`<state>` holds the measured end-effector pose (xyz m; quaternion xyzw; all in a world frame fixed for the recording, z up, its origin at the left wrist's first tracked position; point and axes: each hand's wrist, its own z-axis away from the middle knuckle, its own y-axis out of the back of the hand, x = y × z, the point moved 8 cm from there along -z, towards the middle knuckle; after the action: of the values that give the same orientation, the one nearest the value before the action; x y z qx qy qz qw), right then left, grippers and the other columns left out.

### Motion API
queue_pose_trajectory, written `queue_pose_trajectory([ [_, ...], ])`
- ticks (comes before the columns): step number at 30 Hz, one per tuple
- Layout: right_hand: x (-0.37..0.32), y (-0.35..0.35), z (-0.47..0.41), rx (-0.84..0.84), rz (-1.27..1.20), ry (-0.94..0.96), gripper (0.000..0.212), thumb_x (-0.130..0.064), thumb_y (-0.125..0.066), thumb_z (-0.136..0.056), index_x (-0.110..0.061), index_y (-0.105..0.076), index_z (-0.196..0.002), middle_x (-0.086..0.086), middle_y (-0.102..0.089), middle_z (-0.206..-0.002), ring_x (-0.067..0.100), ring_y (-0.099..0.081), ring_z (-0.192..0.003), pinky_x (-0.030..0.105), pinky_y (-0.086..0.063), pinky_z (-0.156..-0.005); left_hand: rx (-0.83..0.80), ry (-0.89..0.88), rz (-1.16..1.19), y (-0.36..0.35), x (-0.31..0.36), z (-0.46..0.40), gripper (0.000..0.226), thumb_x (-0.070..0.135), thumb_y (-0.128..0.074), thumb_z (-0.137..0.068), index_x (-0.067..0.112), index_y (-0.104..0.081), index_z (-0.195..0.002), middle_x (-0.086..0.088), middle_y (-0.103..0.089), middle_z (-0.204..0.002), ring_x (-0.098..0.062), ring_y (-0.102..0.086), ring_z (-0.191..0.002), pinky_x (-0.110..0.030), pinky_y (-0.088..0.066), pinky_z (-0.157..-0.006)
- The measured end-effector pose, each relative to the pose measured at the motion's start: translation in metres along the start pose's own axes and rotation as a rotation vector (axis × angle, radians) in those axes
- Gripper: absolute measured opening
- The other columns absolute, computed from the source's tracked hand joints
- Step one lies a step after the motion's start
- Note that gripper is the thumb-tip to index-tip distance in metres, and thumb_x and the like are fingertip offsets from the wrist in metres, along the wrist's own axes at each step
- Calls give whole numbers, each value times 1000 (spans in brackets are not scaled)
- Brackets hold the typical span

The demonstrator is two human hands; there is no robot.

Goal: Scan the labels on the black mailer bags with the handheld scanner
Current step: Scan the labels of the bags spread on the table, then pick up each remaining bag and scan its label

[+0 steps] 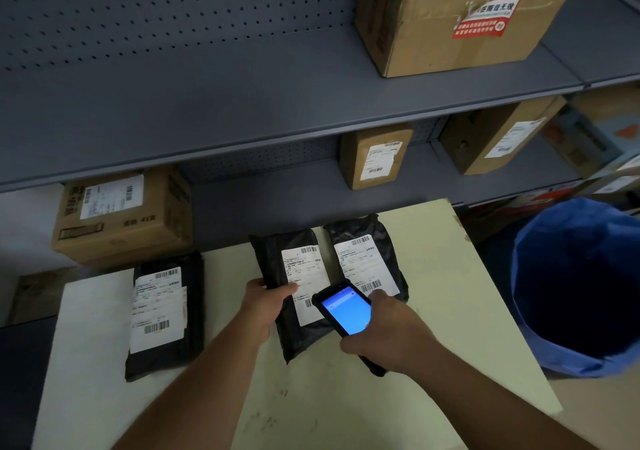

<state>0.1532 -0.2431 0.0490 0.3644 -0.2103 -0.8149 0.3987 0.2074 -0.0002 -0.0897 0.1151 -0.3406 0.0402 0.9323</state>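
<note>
the middle black plastic mailer bag (294, 293) with its long white shipping label (304, 285) is the one being worked, lying flat on the pale cream worktop (433, 345). using that bag as the reference: the left hand (263, 305) sits on its left edge, fingers (289, 288) curled over the edge with the thumb pressing onto the label side, so it's pinning the bag more than lifting it as far as i can tell. the right hand (388, 333) is at the bag's lower right corner, clenched around a black handheld scanner with a lit blue screen (346, 311), whose top end hangs over the lower part of the label.

for doing this well, i reckon the scanner's nose is crowding the lower barcode and partly covering it. there's another barcode at the label's top, well clear of both hands, so pulling the scanner back toward the near edge of the bag and aiming up at that one looks easier. keep the left thumb off the print and pull the film flat, glossy plastic wrinkles and glares.

just right of the bag, touching or nearly so, is a second black mailer bag (367, 259), and the scanner overlaps its label's bottom barcode too, so watch for grabbing the wrong code. well to the left lies a third black mailer bag (162, 314). further right past the worktop's edge stands a blue bin-lined tub (581, 286).
</note>
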Motion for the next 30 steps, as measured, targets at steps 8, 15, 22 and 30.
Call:
queue_pose_trajectory([
  [8, 21, 9, -6, 6, -51, -11, 47, -39, -83, -68, -24, -45, -92, -4, -58, -91, 11, -61, -77, 25, -45, -58, -28, 32, -59, -31, 2, -9, 48, 18, -85, -83, 9, -66, -126, -11, -77, -113, -26, -75, -91, -29, -55, -64],
  [15, 32, 15, -14, 21, -61, -24, 49, -41, -82, -67, -22, -47, -96, -3, -59, -94, 12, -62, -79, 25, -45, -57, -56, 37, -90, -47, 2, -22, 41, 23, -80, -88, 12, -70, -126, -10, -78, -115, -28, -75, -96, -35, -58, -81],
  [22, 39, 18, -23, 24, -63, -17, 55, -43, -84, -67, -23, -50, -106, -6, -57, -94, 12, -61, -84, 31, -57, -70, -82, 32, -100, -62, -1, -28, 31, 26, -73, -94, 15, -73, -122, -5, -78, -108, -30, -75, -100, -47, -58, -99],
  [30, 45, 24, -24, 55, -57, -18, 55, -42, -84, -67, -21, -51, -105, -5, -57, -94, 11, -61, -81, 31, -57, -68, -162, 54, -91, -80, 7, -22, 17, 23, -67, -99, 22, -67, -116, -1, -75, -104, -24, -72, -99, -39, -56, -93],
])
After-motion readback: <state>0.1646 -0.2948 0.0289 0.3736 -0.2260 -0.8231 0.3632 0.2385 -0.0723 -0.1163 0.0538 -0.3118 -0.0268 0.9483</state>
